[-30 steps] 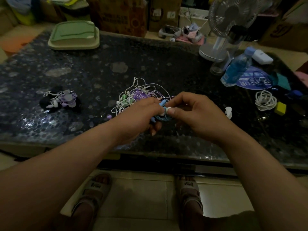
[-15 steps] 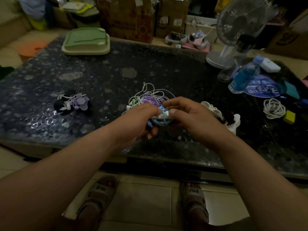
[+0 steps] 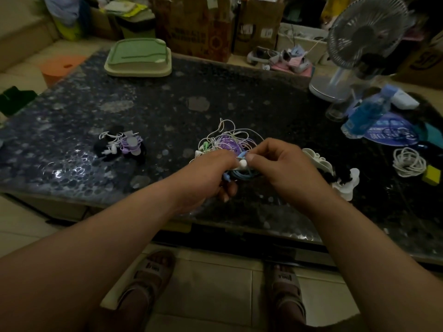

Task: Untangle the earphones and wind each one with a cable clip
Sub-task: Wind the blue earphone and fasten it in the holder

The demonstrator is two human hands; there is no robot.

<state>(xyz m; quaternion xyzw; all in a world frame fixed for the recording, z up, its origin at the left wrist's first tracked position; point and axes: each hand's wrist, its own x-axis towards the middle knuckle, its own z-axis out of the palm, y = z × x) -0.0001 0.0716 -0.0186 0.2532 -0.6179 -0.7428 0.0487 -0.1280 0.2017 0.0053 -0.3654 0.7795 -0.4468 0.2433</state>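
Note:
My left hand (image 3: 206, 178) and my right hand (image 3: 282, 166) meet over the table's near middle, both pinching a coiled blue earphone (image 3: 242, 174) with a white clip or bud (image 3: 242, 162) at my fingertips. Just behind them lies a tangle of white, purple and green earphones (image 3: 227, 140). To the left sits a pile of wound earphones (image 3: 122, 144) in black, white and purple. Right of my right hand lie white and black cable clips (image 3: 335, 173). A wound white cable (image 3: 408, 162) rests at the far right.
The dark speckled table (image 3: 167, 111) carries a green lidded tray (image 3: 137, 58) at the back left, a fan (image 3: 359, 44), a blue bottle (image 3: 366, 111) and a yellow block (image 3: 431, 174) on the right. Boxes stand behind. My sandalled feet show below the table edge.
The camera view has shifted, so the table sits further right and lower in frame. My hands stay together on the blue earphone, with my fingers slightly reworked around the white piece.

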